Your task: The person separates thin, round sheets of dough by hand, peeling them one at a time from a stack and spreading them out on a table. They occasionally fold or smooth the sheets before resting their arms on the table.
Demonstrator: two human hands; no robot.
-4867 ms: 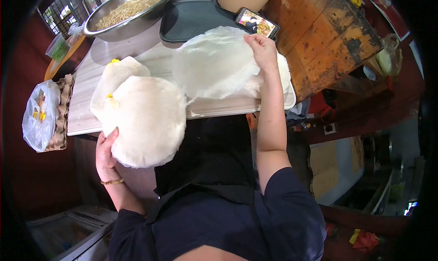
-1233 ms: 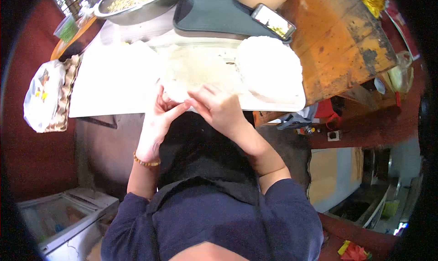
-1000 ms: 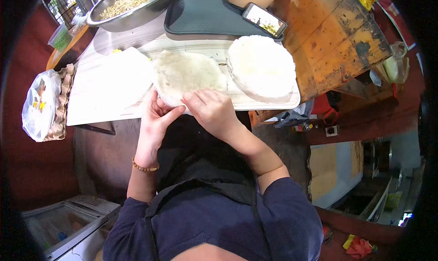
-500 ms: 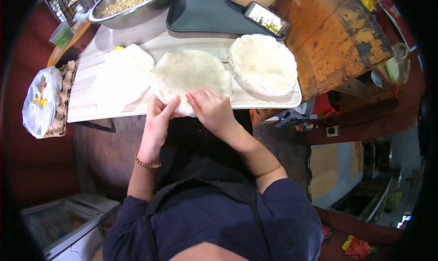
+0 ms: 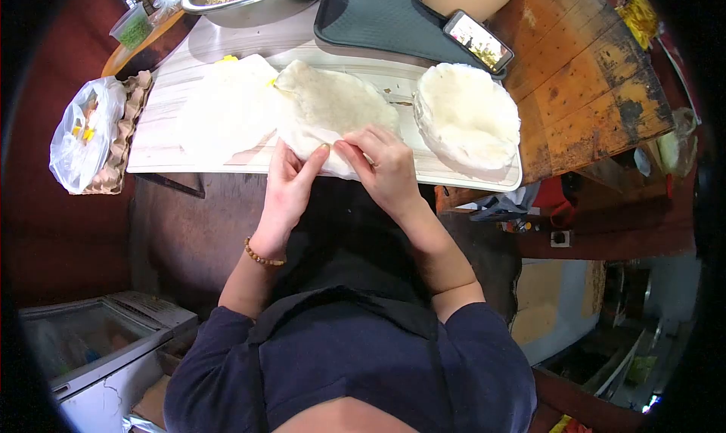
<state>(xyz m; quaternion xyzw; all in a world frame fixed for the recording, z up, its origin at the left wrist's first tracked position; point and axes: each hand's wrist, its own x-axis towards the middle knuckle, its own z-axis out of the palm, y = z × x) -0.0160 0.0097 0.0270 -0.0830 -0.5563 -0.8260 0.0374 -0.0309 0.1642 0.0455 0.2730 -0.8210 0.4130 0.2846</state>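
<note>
In the middle of the light wood-grain board lies a stack of thin, round, white wrappers [image 5: 340,96], like spring roll wrappers. My left hand [image 5: 290,185] pinches the near edge of the top wrapper between thumb and fingers. Close beside it, my right hand [image 5: 387,170] also has its fingertips closed on that edge. The wrapper is wrinkled near my fingers, and its far left side looks lifted. A pale, overexposed pile of wrappers [image 5: 227,111] is spread to the left. On the right sits a thicker round stack of wrappers [image 5: 467,115].
At the back are a metal bowl [image 5: 249,11] of pale strands, a dark tray [image 5: 378,24] and a phone [image 5: 479,43] with its screen lit. An egg carton [image 5: 130,134] with a plastic bag [image 5: 89,134] stands left. A worn wooden table [image 5: 582,70] is right.
The camera view has shifted, so the board appears further right. The middle wrapper's near edge is drawn up and wrinkled more between my hands, and its far left side has changed shape.
</note>
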